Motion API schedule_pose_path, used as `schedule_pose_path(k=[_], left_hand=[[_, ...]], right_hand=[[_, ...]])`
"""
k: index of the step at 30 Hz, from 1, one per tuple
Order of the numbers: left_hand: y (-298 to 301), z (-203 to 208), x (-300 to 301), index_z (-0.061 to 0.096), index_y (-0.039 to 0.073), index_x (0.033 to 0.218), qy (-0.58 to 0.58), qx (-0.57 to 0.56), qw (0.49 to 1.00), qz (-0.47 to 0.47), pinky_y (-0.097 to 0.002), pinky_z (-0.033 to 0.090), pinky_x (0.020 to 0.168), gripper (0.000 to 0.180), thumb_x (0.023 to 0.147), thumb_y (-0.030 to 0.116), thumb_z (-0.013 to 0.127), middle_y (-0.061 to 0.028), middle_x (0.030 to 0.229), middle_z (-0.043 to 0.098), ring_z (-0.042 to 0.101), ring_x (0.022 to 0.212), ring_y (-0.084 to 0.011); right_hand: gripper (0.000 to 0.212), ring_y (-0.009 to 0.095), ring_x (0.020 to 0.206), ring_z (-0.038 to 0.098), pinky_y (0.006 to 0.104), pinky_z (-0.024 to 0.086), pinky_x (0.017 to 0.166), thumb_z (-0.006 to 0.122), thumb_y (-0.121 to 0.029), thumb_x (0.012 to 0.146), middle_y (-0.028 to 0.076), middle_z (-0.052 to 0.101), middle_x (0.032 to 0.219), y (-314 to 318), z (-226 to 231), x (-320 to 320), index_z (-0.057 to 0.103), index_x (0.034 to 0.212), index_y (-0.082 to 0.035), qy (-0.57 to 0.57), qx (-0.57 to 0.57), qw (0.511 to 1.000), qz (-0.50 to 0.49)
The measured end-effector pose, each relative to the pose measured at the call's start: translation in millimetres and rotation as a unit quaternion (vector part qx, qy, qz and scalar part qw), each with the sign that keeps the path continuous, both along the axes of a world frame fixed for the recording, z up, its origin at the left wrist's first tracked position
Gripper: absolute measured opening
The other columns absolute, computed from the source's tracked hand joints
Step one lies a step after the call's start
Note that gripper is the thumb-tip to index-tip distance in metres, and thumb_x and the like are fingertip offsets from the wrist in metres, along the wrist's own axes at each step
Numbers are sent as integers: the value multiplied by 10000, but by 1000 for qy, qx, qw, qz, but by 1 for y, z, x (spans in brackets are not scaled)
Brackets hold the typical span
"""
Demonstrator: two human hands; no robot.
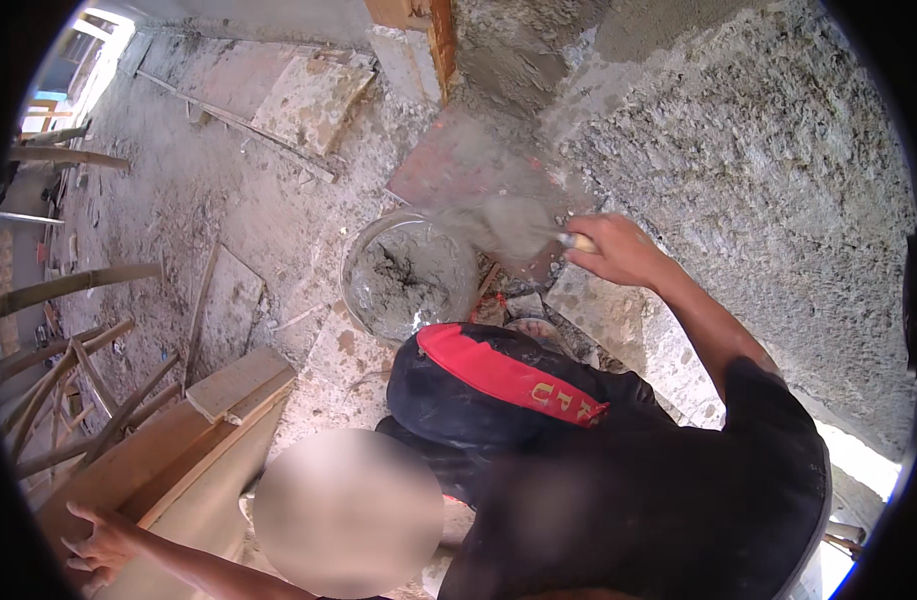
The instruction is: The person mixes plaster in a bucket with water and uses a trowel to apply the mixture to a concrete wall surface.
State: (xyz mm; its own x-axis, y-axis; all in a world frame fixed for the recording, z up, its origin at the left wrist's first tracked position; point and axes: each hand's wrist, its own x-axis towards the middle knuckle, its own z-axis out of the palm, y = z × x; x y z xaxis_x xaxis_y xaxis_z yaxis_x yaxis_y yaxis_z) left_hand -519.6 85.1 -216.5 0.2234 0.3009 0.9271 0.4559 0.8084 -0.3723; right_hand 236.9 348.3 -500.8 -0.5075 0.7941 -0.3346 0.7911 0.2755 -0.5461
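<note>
The right hand (616, 250) was closed around the handle of a trowel (524, 228) at the centre of the frame. The blurred blade was just right of a bucket (468, 270) holding grey mortar (409, 275). At lower left, the left hand (104, 545) was spread wide by a brown wooden board (144, 460); contact could not be determined.

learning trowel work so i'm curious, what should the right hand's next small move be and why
Probably dip the trowel into the bucket for mortar: the right hand grips its handle, the blade is near the bucket's rim, and grey mortar sits inside. Blur hides whether the blade carries any, so this is tentative.
</note>
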Motion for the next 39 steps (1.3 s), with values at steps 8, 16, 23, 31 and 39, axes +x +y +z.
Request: schedule_pose_path(k=[8, 16, 23, 31, 39], left_hand=[[-8, 2, 0, 655, 235, 1245, -4, 20, 999, 45, -644, 157, 1117, 807, 718, 839, 562, -109, 1459, 475, 182, 1419, -503], [7, 1, 22, 606, 262, 1289, -3, 3, 1000, 19, -655, 170, 1097, 795, 751, 840, 513, -86, 1499, 426, 216, 1401, -515], [11, -2, 32, 597, 251, 1299, -10, 13, 999, 34, -673, 172, 1094, 786, 764, 823, 528, -99, 1499, 420, 210, 1398, -526], [0, -2, 22, 605, 231, 1285, 2, -6, 993, 119, -638, 177, 1122, 744, 789, 782, 548, -122, 1498, 411, 213, 1405, -508], [2, -1, 23, 611, 222, 1278, -9, -5, 985, 173, -620, 198, 1123, 735, 794, 771, 559, -135, 1480, 428, 247, 1388, -505]], right_hand=[[295, 348, 788, 660, 457, 520, 758, 662, -240, 869, 232, 657, 827, 11, 1, 70, 668, 948, 44, -205, -165, 964, -46], [287, 290, 565, 687, 410, 548, 523, 608, -170, 796, 206, 665, 620, 193, -117, -64, 657, 623, 53, -115, -103, 985, -74], [336, 143, 561, 516, 336, 454, 448, 515, -327, 1008, 45, 519, 709, 60, -162, -66, 590, 1048, -2, 316, -404, 746, -425], [327, 162, 487, 507, 340, 446, 428, 502, -310, 1006, 41, 526, 693, 127, -168, -176, 560, 893, -9, 437, -232, 705, -508], [312, 157, 456, 472, 332, 418, 405, 517, -313, 1009, 17, 483, 638, 163, -190, -203, 534, 905, -20, 451, -298, 679, -496]])
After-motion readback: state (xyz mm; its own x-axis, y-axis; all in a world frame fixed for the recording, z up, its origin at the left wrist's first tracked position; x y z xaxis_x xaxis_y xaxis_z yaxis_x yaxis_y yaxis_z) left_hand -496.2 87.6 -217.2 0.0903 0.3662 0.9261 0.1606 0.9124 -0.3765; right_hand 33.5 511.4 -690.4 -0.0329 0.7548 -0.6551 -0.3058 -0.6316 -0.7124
